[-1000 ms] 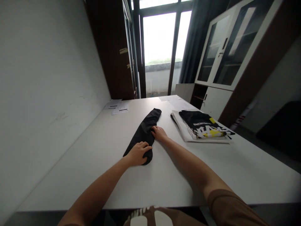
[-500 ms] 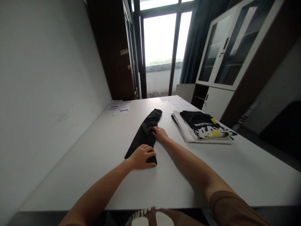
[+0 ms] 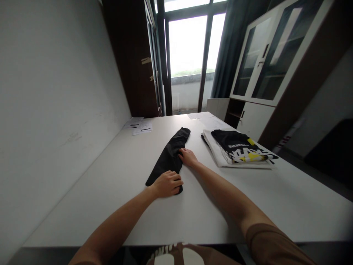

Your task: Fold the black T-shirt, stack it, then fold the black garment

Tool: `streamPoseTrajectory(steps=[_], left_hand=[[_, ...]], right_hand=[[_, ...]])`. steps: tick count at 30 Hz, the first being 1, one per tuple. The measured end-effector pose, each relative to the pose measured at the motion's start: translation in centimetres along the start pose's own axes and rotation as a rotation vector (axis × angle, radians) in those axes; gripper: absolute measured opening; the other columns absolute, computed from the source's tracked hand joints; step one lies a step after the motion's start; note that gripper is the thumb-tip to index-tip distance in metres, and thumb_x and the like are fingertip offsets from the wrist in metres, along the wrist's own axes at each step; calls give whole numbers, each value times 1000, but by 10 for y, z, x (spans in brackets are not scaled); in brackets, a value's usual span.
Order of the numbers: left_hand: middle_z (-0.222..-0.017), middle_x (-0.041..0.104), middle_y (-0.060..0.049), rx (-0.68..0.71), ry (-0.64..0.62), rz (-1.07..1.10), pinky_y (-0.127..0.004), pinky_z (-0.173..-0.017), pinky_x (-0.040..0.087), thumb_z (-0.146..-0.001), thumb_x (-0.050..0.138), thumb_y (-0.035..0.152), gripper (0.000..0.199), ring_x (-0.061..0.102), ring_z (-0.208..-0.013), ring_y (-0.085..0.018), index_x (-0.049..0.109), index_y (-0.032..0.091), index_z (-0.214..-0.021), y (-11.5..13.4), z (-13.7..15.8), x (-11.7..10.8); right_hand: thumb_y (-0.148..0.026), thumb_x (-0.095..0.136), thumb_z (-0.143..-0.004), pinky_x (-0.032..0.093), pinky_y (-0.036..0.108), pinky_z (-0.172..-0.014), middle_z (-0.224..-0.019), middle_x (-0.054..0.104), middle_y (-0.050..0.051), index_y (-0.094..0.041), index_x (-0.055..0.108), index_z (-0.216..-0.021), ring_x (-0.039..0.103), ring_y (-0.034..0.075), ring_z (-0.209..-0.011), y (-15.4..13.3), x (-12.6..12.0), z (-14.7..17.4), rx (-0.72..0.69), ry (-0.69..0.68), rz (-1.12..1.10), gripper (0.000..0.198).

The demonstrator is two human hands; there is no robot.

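Observation:
A folded black garment [image 3: 168, 156] lies slantwise on the white table, narrow at its far end and wider toward me. Its exact kind does not show. Over its near end lies my left hand [image 3: 167, 183], fingers bent and closed on the cloth's right corner. Farther up, my right hand [image 3: 188, 156] has its fingers curled onto the right edge of the same cloth, the thumb side partly hidden.
Right of the hands sits a stack of folded clothes [image 3: 220, 154], with a black printed shirt [image 3: 237, 141] on top. Papers [image 3: 142, 128] lie at the far left of the table [image 3: 110, 198]. A wall [image 3: 55, 129] borders the left side; cabinets [image 3: 257, 121] stand beyond the right side.
The fingers of my left hand have drawn together on the near corner of the black garment, and that corner has shifted slightly left. My right hand stays in place.

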State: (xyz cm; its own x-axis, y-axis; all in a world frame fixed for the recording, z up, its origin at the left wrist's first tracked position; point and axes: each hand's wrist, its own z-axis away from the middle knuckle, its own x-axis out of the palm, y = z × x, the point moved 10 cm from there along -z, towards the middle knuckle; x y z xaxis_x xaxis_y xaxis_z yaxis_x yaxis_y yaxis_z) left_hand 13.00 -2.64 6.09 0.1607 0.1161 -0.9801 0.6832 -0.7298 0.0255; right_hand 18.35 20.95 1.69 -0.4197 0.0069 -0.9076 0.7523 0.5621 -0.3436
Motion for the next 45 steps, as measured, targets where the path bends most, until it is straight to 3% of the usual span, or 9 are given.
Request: streamPoseTrajectory(steps=[12, 18, 27, 37, 45], left_hand=[[-134, 77, -9, -72, -18, 20, -43, -100, 55, -102, 53, 6, 40, 70, -115, -25, 77, 23, -129, -11, 1, -2], [-141, 73, -9, -109, -30, 80, -46, -107, 55, -91, 65, 10, 51, 67, -123, -29, 72, 25, -139, -15, 3, 0], [-114, 72, -9, -255, -71, 4, -43, -98, 56, -88, 66, 10, 47, 67, -107, -29, 72, 24, -133, -26, 4, 2], [-105, 72, -7, -100, -77, -109, -39, -91, 50, -95, 63, 12, 23, 66, -97, -24, 72, 22, -114, -6, 2, -2], [-104, 75, -4, 37, -110, -66, -37, -86, 48, -101, 70, 23, 14, 69, -95, -22, 72, 21, -114, 18, -2, 9]], right_hand=[[-33, 63, -110, 42, 42, -123, -149, 72, 13, -23, 72, -140, 65, 30, -139, 0, 0, 1, 2, -4, 0, 33], [-33, 63, -110, 43, 44, -123, -150, 71, 14, -24, 72, -141, 65, 31, -140, -3, -3, 3, 5, -6, -2, 34], [-33, 63, -110, 43, 44, -123, -151, 71, 13, -23, 71, -141, 64, 30, -141, -2, -3, 2, 6, -9, -7, 33], [-33, 63, -111, 43, 41, -122, -150, 72, 13, -22, 71, -141, 66, 30, -139, -2, 0, 1, -9, -3, 11, 34], [-28, 61, -109, 42, 41, -121, -151, 71, 14, -22, 71, -142, 66, 30, -139, -1, 1, -1, -7, -10, 19, 35]])
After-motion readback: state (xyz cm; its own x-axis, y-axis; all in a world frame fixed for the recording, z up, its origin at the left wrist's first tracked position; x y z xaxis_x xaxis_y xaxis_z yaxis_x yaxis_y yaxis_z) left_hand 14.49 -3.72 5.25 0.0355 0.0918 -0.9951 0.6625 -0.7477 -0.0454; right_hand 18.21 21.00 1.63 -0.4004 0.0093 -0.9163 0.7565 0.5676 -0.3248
